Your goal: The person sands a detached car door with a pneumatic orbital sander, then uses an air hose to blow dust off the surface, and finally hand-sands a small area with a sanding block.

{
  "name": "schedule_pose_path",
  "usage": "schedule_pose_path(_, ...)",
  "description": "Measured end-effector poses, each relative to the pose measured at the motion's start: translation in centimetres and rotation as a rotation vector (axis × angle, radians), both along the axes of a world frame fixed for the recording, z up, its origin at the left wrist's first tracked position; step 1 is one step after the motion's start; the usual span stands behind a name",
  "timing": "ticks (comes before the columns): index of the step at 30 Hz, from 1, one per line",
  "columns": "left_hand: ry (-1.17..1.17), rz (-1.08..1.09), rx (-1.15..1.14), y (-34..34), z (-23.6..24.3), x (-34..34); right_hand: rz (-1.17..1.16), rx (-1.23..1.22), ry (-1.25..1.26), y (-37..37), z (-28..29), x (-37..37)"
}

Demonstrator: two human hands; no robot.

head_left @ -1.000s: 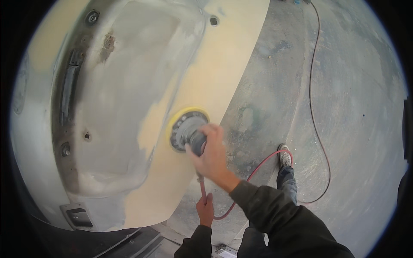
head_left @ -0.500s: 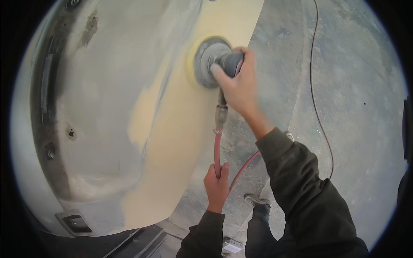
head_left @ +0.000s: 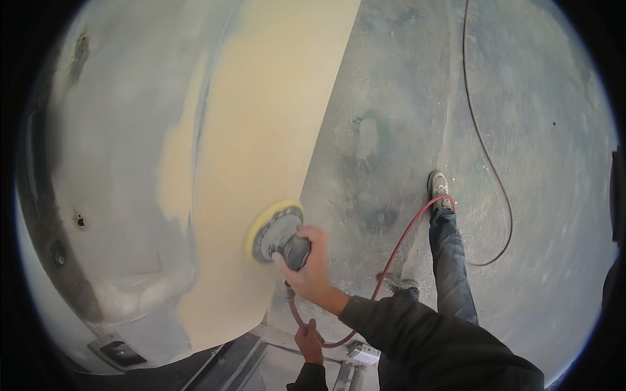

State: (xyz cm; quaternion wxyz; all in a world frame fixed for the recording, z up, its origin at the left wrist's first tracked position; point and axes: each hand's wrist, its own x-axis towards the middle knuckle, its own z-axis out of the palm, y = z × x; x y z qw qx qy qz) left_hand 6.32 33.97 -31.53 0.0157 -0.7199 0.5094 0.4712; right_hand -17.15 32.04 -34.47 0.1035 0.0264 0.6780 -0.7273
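Note:
My right hand [head_left: 310, 265] is wrapped round the dark grip of a round sander [head_left: 282, 229]. The sander has a yellow pad, which lies against the lower part of a beige filler patch [head_left: 241, 150] on a grey vehicle panel [head_left: 130, 169]. From the tool's underside a red air hose [head_left: 298, 315] runs down to my left hand [head_left: 309, 340], whose fingers are closed round it. Beyond that hand the hose loops over the floor toward my foot. Part of the pad's contact with the panel is hidden by the tool body.
A grey concrete floor [head_left: 521, 117] lies to the right, with a thin hose [head_left: 484, 146] curving across it. My shoe [head_left: 439, 186] stands beside the red loop. Dark metal rails [head_left: 225, 365] and a small white box [head_left: 364, 353] are near the bottom. A rectangular recess [head_left: 119, 352] sits at the panel's lower left.
My right hand has brought the sander down and left, from the upper part of the patch to the lower. My left hand has dropped lower with the hose. One foot now shows farther forward.

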Motion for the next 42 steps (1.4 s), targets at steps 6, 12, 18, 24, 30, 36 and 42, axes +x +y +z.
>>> schedule_pose_path(6,0.139,-0.322,-0.119,1.4,0.0,-11.6,-0.074,-0.009,-0.120,2.4,-1.5,-14.7)
schedule_pose_path(12,0.242,-0.416,-0.092,2.0,1.3,-17.1,-0.133,-0.022,-0.082,3.4,-1.9,-21.9)
schedule_pose_path(18,0.011,-0.496,-0.248,3.6,-3.3,-0.7,0.114,0.114,0.313,1.0,0.3,-5.3)
schedule_pose_path(24,0.288,-1.190,-1.132,-3.1,6.9,-19.3,0.183,0.117,0.361,0.7,3.2,-8.0)
schedule_pose_path(30,0.530,-1.486,-1.230,-6.0,6.6,-33.7,0.090,0.004,0.422,0.6,3.8,-14.6)
schedule_pose_path(36,-0.009,-1.142,-1.225,-3.1,6.1,-26.5,0.548,0.072,0.553,1.4,4.5,-8.9)
schedule_pose_path(42,0.479,-1.174,-1.236,-4.6,8.1,-37.3,0.406,0.042,0.449,2.0,8.1,-21.3)
